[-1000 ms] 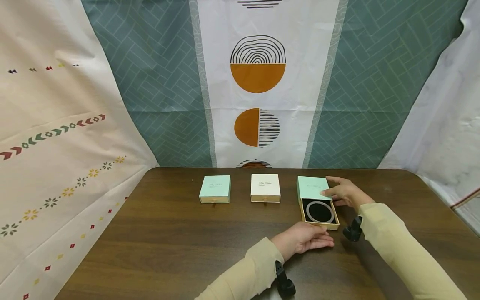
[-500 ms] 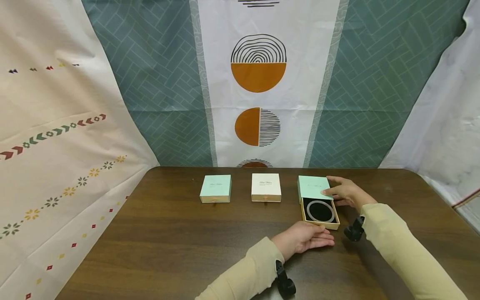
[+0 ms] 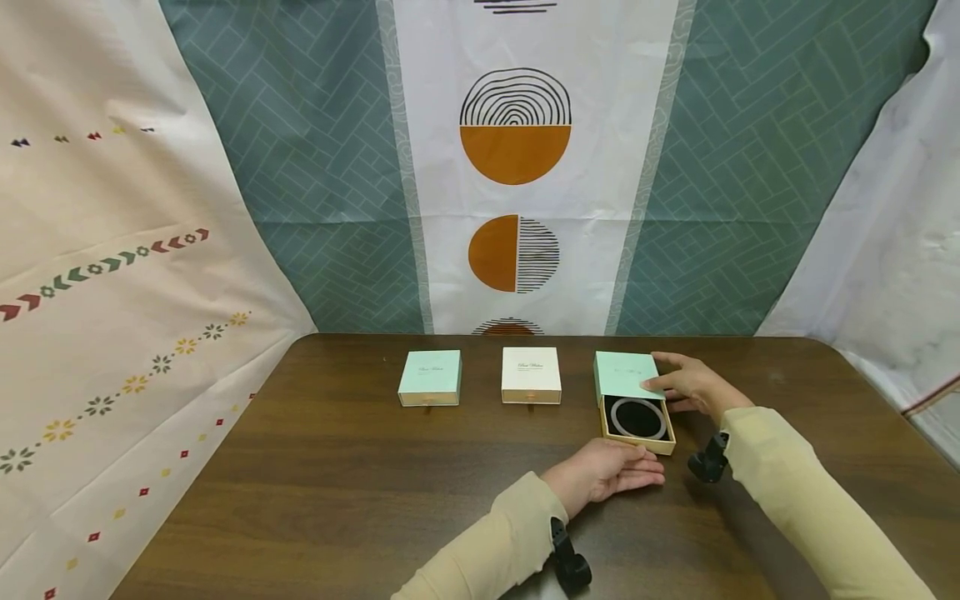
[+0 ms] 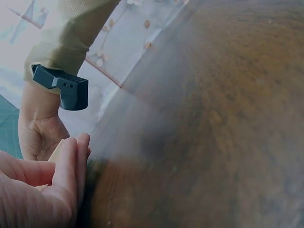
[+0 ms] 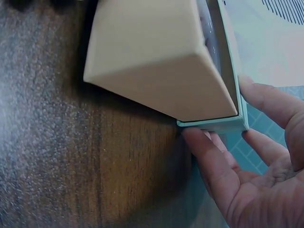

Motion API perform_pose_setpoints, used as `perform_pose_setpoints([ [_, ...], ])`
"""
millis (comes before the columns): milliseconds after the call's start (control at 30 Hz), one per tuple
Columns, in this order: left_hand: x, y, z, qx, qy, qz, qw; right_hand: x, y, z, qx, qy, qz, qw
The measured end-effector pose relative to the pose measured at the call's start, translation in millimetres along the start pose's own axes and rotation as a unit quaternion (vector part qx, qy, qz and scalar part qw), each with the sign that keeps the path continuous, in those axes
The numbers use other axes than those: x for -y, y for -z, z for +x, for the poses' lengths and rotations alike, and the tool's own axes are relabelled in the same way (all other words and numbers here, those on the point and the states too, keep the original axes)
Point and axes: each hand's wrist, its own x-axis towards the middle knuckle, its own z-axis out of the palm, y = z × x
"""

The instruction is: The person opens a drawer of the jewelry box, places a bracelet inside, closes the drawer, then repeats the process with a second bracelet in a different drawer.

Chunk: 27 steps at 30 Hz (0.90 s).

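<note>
At the right of the head view, a mint drawer box (image 3: 622, 375) has its gold-edged drawer (image 3: 641, 446) partly out toward the person. Inside, a pale bangle (image 3: 637, 418) lies on black lining. My right hand (image 3: 693, 386) grips the mint sleeve at its right side, thumb on top and fingers along the side. The right wrist view shows this hand's fingertips at the sleeve's mint edge (image 5: 216, 125). My left hand (image 3: 603, 475) is at the drawer's front, palm turned up, with nearly straight fingers (image 4: 71, 166) touching it.
A second mint box (image 3: 431, 372) and a white box (image 3: 531, 369), both closed, stand in a row to the left on the brown wooden table (image 3: 337, 500). Patterned cloth (image 3: 517, 167) hangs behind the table's back edge.
The drawer has slid slightly back into the mint sleeve, with my left hand moving along with it. My right hand keeps its grip on the sleeve.
</note>
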Motion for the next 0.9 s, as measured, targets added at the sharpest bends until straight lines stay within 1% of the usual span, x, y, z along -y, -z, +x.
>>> perform_pose_setpoints([
  [133, -0.8, 0.7, 2.3, -0.002, -0.006, -0.002, 1.0, -0.1, 0.1, -0.6, 0.0, 0.0, 0.003, 1.0],
  [467, -4.4, 1.9, 5.3, 0.001, -0.003, -0.005, 1.0, -0.4, -0.9, -0.2, -0.002, 0.002, 0.004, 1.0],
  [733, -7.5, 1.6, 5.1, -0.006, 0.002, -0.001, 1.0, 0.2, -1.4, -0.5, -0.007, 0.004, 0.003, 1.0],
  [900, -6.7, 1.8, 8.3, -0.009, 0.002, -0.003, 1.0, 0.3, -1.1, 0.5, -0.009, 0.002, -0.002, 1.0],
])
